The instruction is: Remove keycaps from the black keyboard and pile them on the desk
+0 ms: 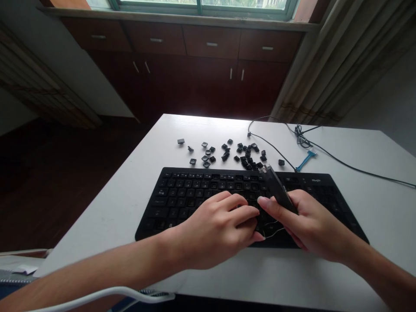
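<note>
A black keyboard (182,190) lies on the white table, with open sockets showing where several keycaps are off. My right hand (307,221) is closed around a dark, slim keycap puller (277,189), its metal end tilted up and away from me. From the lower side of that hand, thin wires reach left toward my other thumb. Over the middle of the keyboard, my left hand (224,227) has its fingers curled, the thumb tip at the wire ends. What its fingers pinch, if anything, is hidden. Loose black keycaps (248,159) are scattered behind the keyboard.
Behind the keyboard's right half lies a small blue brush (306,160). A black cable (351,164) runs across the table (107,216), bundled near the back edge. At the lower left, a white curved bar (97,295) passes by my forearm. Dark red cabinets (195,82) stand beyond the table.
</note>
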### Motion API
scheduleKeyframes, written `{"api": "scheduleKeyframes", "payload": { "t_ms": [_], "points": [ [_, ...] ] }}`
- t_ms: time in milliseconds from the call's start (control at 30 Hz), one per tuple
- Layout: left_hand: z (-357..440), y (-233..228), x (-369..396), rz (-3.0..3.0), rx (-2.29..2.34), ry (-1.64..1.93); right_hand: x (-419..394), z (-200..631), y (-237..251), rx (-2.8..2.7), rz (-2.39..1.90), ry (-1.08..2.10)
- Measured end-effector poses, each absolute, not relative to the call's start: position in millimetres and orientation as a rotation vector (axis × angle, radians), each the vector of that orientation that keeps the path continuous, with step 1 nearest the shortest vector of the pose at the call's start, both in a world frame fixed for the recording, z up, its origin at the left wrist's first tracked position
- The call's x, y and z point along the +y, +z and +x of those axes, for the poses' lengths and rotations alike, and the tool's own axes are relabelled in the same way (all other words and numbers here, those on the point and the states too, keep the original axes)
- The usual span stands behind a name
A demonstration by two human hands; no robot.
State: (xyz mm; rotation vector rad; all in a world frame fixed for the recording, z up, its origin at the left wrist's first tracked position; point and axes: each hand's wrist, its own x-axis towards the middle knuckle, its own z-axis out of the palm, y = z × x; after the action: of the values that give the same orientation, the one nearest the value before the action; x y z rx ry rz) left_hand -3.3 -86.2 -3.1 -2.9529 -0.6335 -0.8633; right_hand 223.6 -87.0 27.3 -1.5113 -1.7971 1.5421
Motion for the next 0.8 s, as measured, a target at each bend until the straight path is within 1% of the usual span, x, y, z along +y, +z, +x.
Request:
{"api": "scheduleKeyframes", "payload": {
  "t_ms": [167, 333, 600, 800],
  "points": [
    [-2.7, -3.8, -86.7, -2.975, -0.626, -0.853, -96.0, 219.3, 26.9, -1.938, -1.445, 1.241],
    [-1.5, -3.4, -86.7, -2.976, -0.619, -0.837, -104.0, 213.4, 27.0, -2.055, -1.310, 1.117],
    [-0.1, -3.9, -85.6, -2.955, -0.602, -0.836, -68.7, 216.1, 39.0, -2.267, -1.271, 1.321],
    [0.1, -3.5, -86.8, -2.954, -0.622, -0.886, -53.1, 218.5, 47.9, -2.514, -1.128, 1.381]
  ]
}}
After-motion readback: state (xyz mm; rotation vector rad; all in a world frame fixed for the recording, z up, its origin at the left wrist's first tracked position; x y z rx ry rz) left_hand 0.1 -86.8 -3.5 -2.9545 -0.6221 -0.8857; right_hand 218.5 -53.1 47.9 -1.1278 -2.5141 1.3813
